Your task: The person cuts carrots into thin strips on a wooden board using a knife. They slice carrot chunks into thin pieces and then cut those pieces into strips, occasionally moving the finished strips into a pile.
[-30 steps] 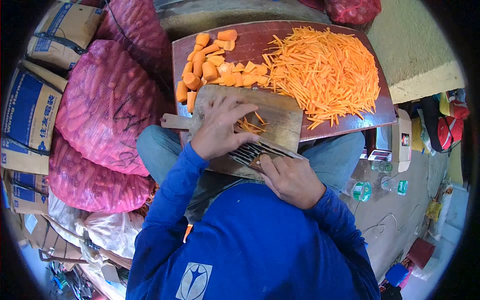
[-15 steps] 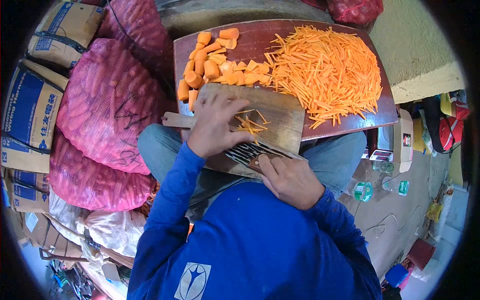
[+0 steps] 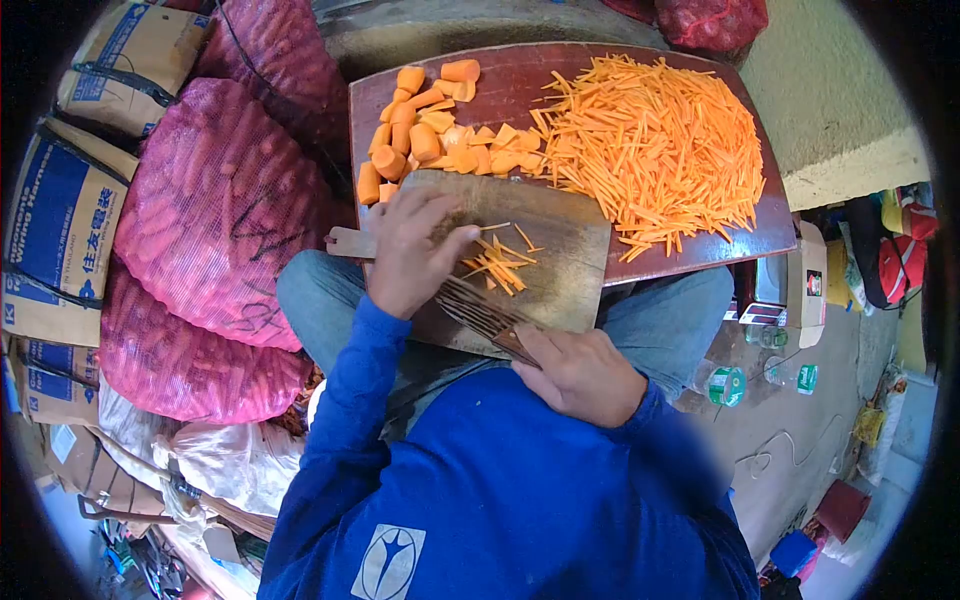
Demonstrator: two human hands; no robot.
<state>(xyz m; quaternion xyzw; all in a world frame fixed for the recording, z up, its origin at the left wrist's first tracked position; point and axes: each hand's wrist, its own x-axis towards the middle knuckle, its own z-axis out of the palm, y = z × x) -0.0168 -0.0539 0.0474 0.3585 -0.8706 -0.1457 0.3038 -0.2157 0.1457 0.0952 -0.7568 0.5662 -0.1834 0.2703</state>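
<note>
Right hand (image 3: 585,372): wrapped around the brown handle of a knife (image 3: 478,308); blade streaked dark and light, lying low over the board, its tip near the left hand. Left hand (image 3: 412,248): fingers bent over the left part of the wooden cutting board (image 3: 565,255); cannot tell whether anything is gripped beneath. Cut carrot strips (image 3: 497,268): thin, bright orange, loosely crossed, mid-board. Shredded carrot pile (image 3: 655,150): similar colour, heaped on the red-brown tabletop (image 3: 520,75) beyond.

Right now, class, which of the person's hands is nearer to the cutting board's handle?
Left. The left hand is close beside the handle, over the cutting board; the right hand, gripping the knife by the board's near edge, is farther away.
</note>
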